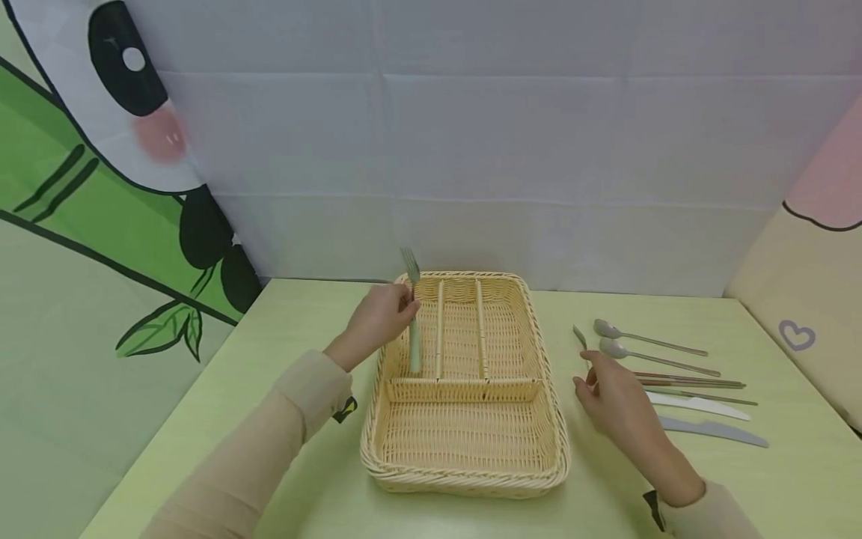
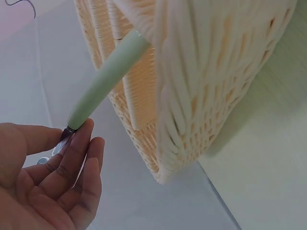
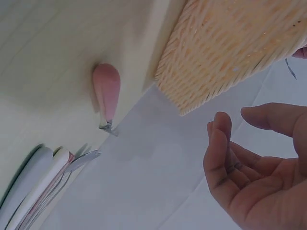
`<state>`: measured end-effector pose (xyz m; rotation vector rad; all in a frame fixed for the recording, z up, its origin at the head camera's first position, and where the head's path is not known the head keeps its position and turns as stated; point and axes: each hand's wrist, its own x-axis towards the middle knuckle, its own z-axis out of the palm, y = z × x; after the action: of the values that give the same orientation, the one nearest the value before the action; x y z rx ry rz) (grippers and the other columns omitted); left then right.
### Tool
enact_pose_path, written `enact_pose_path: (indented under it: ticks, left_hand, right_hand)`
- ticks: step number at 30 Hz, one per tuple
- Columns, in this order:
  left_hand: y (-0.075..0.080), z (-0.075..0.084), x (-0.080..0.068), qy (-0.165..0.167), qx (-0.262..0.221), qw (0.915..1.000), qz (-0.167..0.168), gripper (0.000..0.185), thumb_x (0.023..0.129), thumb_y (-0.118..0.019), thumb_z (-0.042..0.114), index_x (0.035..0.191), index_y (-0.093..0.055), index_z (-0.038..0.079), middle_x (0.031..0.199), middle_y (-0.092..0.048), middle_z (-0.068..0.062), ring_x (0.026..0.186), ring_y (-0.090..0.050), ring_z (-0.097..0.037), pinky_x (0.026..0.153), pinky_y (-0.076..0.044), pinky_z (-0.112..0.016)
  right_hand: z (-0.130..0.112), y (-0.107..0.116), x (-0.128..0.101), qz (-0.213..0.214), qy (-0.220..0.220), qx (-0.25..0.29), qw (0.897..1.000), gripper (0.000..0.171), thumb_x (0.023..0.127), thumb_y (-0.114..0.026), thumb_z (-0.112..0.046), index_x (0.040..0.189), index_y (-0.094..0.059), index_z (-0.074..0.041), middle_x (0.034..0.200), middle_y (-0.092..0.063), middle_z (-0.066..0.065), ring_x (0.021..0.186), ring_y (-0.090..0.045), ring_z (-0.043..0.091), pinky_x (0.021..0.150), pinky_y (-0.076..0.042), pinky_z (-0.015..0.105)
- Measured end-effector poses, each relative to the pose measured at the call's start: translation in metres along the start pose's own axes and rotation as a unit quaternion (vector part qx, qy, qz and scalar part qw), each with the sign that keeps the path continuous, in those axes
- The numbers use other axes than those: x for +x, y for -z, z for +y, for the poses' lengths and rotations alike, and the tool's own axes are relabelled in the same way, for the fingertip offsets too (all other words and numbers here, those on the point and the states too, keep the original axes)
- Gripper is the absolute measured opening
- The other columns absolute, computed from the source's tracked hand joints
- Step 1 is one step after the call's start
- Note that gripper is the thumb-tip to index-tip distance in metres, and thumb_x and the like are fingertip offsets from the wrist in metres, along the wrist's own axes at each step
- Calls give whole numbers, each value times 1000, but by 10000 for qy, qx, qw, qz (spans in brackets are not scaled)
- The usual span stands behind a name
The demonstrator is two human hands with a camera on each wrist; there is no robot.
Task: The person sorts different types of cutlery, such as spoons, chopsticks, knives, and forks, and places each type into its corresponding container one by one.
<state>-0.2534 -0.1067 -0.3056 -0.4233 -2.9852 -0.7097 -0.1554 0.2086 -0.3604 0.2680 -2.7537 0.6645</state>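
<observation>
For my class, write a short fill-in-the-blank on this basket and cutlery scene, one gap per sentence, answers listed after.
1. The left hand holds a fork with a pale ___ handle.
2. The fork's handle end stands in the ___ long compartment of the basket.
3. The right hand holds ___.
4. Two spoons lie on the table to the ___ of the basket.

Answers: green; leftmost; nothing; right

Both arms wear long, close-fitting sleeves of a pale beige knit that end at the wrists. The left hand (image 1: 374,323) and the right hand (image 1: 616,404) are bare, with no rings or gloves. A small dark tab or strap shows at each cuff, under the left wrist and beside the right wrist.
</observation>
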Motion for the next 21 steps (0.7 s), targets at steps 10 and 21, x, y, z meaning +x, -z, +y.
enact_pose_path:
  ticks: [10,21]
  left_hand:
    - [-11,-2,6,197,375,9975,-569,31,93,-51,20,65,-43,11,53,-37,1,45,-31,-10,44,-28,-24]
    - [-20,-3,8,362,558,9947,-782,35,93,-52,18,60,-41,12,51,-36,1,44,-31,-10,42,-26,-23]
  right_hand:
    - [16,-2,1,-407,-413,123,9982,38,86,-56,-10,117,-49,11,74,-60,9,48,-48,9,46,-37,24]
    - [29,-9,2,-770,-556,-79,9954,38,90,-48,-15,112,-50,17,52,-50,-1,46,-42,12,48,-34,26]
